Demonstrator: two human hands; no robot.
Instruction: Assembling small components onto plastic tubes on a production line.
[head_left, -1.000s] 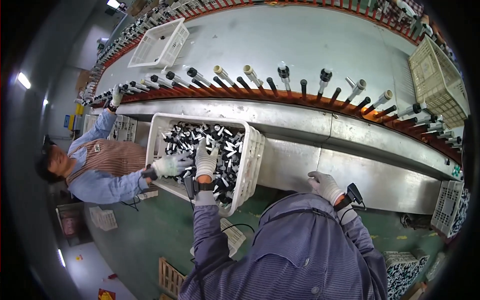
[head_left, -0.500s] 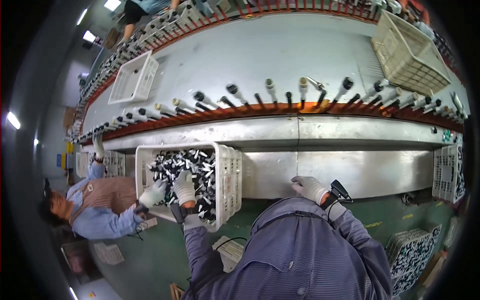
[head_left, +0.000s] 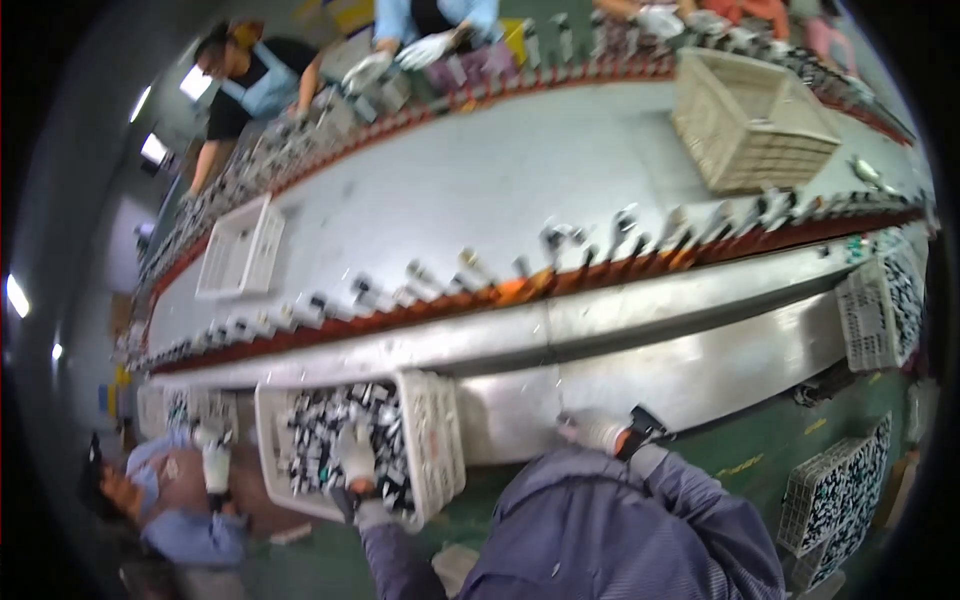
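Note:
My gloved left hand [head_left: 355, 455] reaches down into a white plastic crate [head_left: 432, 440]. It is on a heap of small black and white plastic parts [head_left: 305, 430], and its fingertips are blurred among them. At the edge of the metal bench [head_left: 510, 405], my gloved right hand [head_left: 595, 432] points leftward. Motion smears its fingers, so whether they grip anything cannot be told. Dark devices are strapped to both my wrists.
Upright black and white rods [head_left: 420, 275] line an orange-red rail beyond the bench. An off-white crate [head_left: 745, 150] and a shallow white tray [head_left: 240, 250] rest on the wide metal table [head_left: 480, 190]. Co-workers stand across it. Another person [head_left: 180, 490] works at my left; filled crates [head_left: 830, 500] stand right.
The view has tilted up and turned, bringing more co-workers into sight across the table. The person on the left has withdrawn a hand from my crate. My left hand remains in the crate.

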